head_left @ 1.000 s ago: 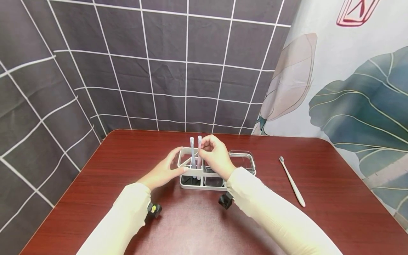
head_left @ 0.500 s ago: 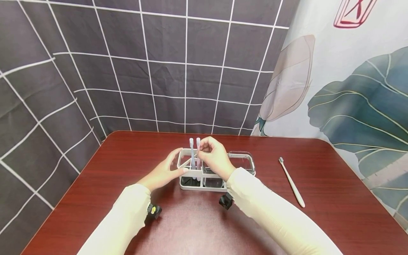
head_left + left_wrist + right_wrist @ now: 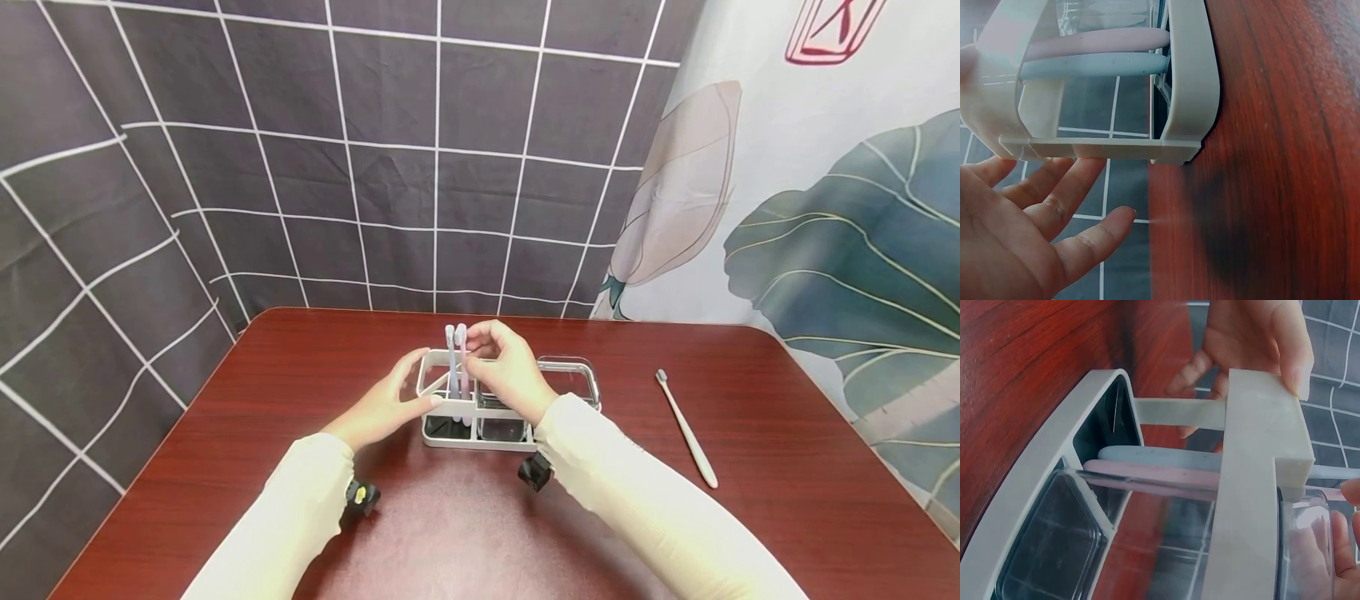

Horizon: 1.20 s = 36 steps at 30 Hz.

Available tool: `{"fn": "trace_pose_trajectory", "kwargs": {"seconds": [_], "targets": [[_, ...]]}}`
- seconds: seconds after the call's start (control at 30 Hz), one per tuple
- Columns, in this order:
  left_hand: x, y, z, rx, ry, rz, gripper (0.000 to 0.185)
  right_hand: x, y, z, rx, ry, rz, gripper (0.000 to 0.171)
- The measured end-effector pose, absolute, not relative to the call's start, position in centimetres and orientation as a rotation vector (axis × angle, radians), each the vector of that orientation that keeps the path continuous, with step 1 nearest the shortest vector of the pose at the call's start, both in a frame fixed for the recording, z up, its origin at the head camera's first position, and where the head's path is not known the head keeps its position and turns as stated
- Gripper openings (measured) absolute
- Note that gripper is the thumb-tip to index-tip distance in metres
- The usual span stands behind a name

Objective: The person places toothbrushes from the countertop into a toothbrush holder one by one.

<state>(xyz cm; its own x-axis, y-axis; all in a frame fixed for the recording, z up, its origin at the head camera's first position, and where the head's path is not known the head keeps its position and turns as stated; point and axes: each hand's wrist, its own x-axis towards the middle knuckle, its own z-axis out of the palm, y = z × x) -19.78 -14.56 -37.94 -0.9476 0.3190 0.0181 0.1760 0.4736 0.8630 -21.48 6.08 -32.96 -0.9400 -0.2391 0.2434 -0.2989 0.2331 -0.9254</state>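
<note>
In the head view a white toothbrush holder [image 3: 495,443] stands on the table. My left hand [image 3: 386,404] holds its left end, thumb at the front of the top frame and fingers against the side bar [image 3: 1085,149]. A blue toothbrush [image 3: 453,367] and a pink toothbrush [image 3: 463,385] stand in the holder's left part, heads up and close together. My right hand [image 3: 510,371] is right beside the pink brush, its loosely curled fingertips at the upper handle. Both handles reach down to the base, as the right wrist view shows of the blue handle [image 3: 1160,457] and pink handle [image 3: 1154,474].
Clear cups [image 3: 568,379] sit in the holder's right part, partly behind the right hand. A white toothbrush [image 3: 686,429] lies on the red-brown table [image 3: 780,433] at the right. A grey tile-patterned curtain [image 3: 390,183] hangs behind.
The pink toothbrush's head has shifted left, away from the right fingertips and up to the blue one, and its head has turned. The left hand and holder have stayed in place.
</note>
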Motion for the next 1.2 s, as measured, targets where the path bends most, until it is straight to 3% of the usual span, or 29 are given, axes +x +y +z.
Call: {"fn": "trace_pose_trajectory", "kwargs": {"seconds": [0.27, 0.53, 0.73, 1.2], "targets": [[-19.8, -14.5, -38.0, 0.447, 2.575, 1.476, 0.077, -21.3, 7.4, -33.0, 0.617, -2.474, 1.696, 0.04], [-19.8, -14.5, -38.0, 0.43, 2.583, 1.471, 0.077, -20.6, 10.7, -32.2, 0.798, -2.613, 1.021, 0.059], [-19.7, -14.5, -38.1, 0.423, 2.576, 1.477, 0.08, -20.4, 13.1, -32.3, 0.814, -2.645, 0.764, 0.064], [-19.8, -14.5, -38.1, 0.438, 2.584, 1.474, 0.077, -21.0, 18.6, -33.1, 0.634, -2.667, 0.72, 0.068]]}}
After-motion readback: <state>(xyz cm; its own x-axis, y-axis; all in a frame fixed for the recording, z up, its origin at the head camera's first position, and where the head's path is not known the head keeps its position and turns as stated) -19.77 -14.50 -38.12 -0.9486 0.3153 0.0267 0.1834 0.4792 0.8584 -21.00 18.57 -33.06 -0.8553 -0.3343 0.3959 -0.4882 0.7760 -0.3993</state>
